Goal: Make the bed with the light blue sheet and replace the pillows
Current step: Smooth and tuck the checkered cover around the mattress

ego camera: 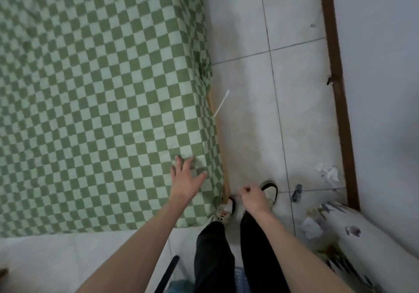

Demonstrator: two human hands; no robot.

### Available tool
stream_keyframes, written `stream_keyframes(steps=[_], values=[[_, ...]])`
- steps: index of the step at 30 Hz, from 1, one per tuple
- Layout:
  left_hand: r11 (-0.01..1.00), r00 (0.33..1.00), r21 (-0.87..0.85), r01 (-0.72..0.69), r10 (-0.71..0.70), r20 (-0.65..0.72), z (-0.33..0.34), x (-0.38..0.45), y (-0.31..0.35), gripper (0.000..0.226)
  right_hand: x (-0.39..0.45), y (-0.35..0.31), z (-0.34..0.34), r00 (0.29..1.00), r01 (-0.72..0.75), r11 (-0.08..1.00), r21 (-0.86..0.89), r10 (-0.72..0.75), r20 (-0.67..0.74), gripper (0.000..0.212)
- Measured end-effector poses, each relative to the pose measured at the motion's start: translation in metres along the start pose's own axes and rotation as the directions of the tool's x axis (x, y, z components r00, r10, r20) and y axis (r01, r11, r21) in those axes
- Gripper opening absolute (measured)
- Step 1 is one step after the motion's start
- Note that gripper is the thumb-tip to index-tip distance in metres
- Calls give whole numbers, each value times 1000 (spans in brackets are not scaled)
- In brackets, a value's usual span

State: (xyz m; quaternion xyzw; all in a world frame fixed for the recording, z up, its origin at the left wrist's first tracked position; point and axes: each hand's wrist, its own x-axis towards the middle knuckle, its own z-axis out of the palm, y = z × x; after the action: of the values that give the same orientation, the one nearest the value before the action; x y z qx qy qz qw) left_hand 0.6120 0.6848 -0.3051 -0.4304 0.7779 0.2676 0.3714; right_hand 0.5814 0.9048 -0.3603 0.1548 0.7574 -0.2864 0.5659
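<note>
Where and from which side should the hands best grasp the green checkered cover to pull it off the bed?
Probably at the near corner of the green checkered cover, from the floor side: there its edge hangs loose over the wooden frame, beside the left hand.

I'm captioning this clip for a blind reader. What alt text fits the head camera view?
A person stands at the corner of a bed covered by a green and white checkered sheet, the left hand spread open on it near the edge. The right hand hangs curled above their shoes on the pale tiled floor, where crumpled paper scraps lie by the wall.
</note>
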Motion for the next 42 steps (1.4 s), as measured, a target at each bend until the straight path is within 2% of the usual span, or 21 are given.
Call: stream_keyframes(steps=[4, 10, 12, 15, 17, 18, 20, 23, 25, 28, 30, 32, 34, 35, 36, 37, 38, 39, 40, 41, 42], values=[[998, 997, -49, -27, 23, -77, -26, 2, 36, 61, -7, -23, -71, 1000, 6, 999, -45, -7, -17, 24], [980, 958, -158, -119, 71, -277, -130, 62, 84, 67, -6, -122, -152, 995, 86, 952, -295, -67, 76, 21], [973, 916, -213, -94, 1, -401, -180, 97, 93, 69, -2, -163, -174, 987, 157, 918, -363, -129, 100, 19], [930, 796, -368, 0, -223, -562, -249, 157, 92, 71, 14, -212, -204, 979, 202, 880, -429, -175, 103, 21], [901, 752, -426, 83, -337, -566, -271, 201, 102, 74, 40, -248, -225, 987, 163, 860, -483, -132, 96, 23], [907, 753, -407, 105, -340, -564, -274, 224, 118, 75, 56, -275, -233, 989, 148, 853, -500, -132, 69, 23], [966, 760, -256, 44, -199, -618, -269, 265, 169, 75, 95, -350, -244, 967, 192, 829, -525, -251, -44, 24], [979, 752, 79, -186, 193, -630, -248, 300, 221, 76, 127, -479, -221, 815, 365, 728, -580, -551, -180, 25], [963, 765, 145, -226, 268, -585, -243, 301, 215, 76, 132, -562, -179, 701, 513, 595, -619, -707, -98, 33], [905, 781, 249, -346, 425, -457, -268, 298, 200, 71, 133, -674, -83, 479, 721, 207, -661, -839, 259, 46], [841, 768, 318, -437, 533, -355, -288, 294, 196, 63, 134, -725, -20, 388, 739, -87, -669, -756, 527, 59], [788, 751, 391, -476, 595, -285, -296, 289, 190, 61, 149, -748, 19, 370, 670, -392, -630, -560, 741, 67], [727, 728, 439, -528, 653, -208, -296, 284, 184, 67, 181, -769, 15, 380, 604, -542, -585, -449, 809, 71], [697, 713, 445, -562, 681, -167, -297, 284, 184, 68, 202, -786, -2, 367, 563, -561, -607, -488, 792, 72], [667, 686, 451, -593, 712, -149, -299, 284, 185, 68, 222, -805, -26, 350, 536, -527, -659, -572, 742, 73], [647, 657, 454, -613, 736, -162, -303, 285, 185, 66, 242, -825, -55, 351, 535, -415, -736, -683, 640, 74], [663, 649, 440, -606, 732, -210, -310, 287, 184, 65, 259, -844, -89, 391, 542, -223, -811, -787, 478, 74], [724, 673, 405, -558, 681, -288, -321, 293, 180, 65, 274, -860, -121, 456, 538, -29, -842, -831, 320, 73], [816, 716, 341, -466, 575, -397, -338, 304, 175, 65, 283, -870, -148, 521, 528, 100, -843, -823, 228, 72], [913, 751, 231, -337, 409, -519, -359, 320, 168, 65, 289, -876, -168, 562, 529, 145, -836, -798, 217, 72], [980, 766, 63, -189, 187, -615, -386, 343, 161, 64, 293, -879, -181, 570, 545, 127, -829, -781, 256, 71]])
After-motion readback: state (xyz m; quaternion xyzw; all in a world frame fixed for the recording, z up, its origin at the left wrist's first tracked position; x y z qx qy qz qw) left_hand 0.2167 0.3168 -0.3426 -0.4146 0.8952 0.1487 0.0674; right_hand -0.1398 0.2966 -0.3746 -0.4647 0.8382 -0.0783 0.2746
